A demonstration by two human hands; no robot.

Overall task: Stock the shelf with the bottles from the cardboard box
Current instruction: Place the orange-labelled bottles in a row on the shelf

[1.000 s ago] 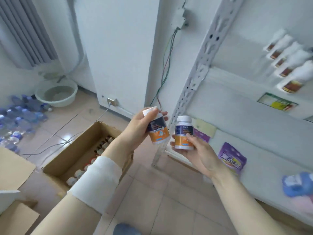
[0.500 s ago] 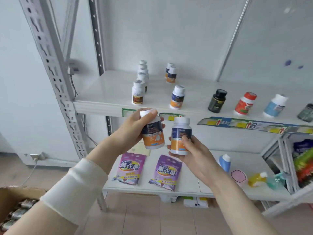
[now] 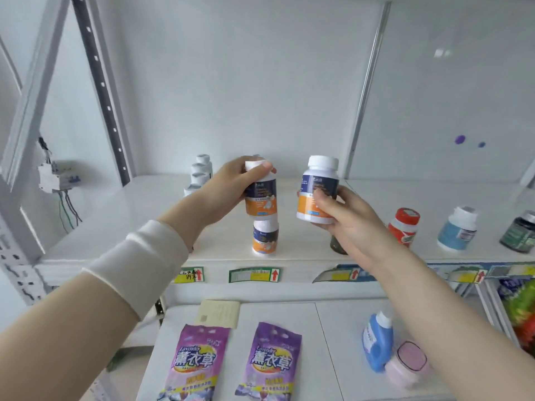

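Observation:
My left hand (image 3: 228,189) grips a white bottle with a blue and orange label (image 3: 261,198) by its cap and side, holding it above the white upper shelf (image 3: 121,221). Directly under it stands a matching bottle (image 3: 265,237) on the shelf. My right hand (image 3: 344,218) holds a second matching bottle (image 3: 318,192) upright, a little to the right and at about the same height. A row of white-capped bottles (image 3: 199,175) runs toward the back of the shelf, partly hidden by my left hand. The cardboard box is out of view.
On the same shelf to the right stand a red-capped bottle (image 3: 404,225), a pale blue bottle (image 3: 457,228) and a dark green one (image 3: 519,233); a dark bottle (image 3: 337,244) is behind my right wrist. The lower shelf carries two purple pouches (image 3: 197,363), a blue detergent bottle (image 3: 376,342) and a pink tub (image 3: 408,360).
The view has swung from the floor and box up to the shelf. Both hands have risen and reached forward with their bottles, from below the shelf edge to over the upper shelf.

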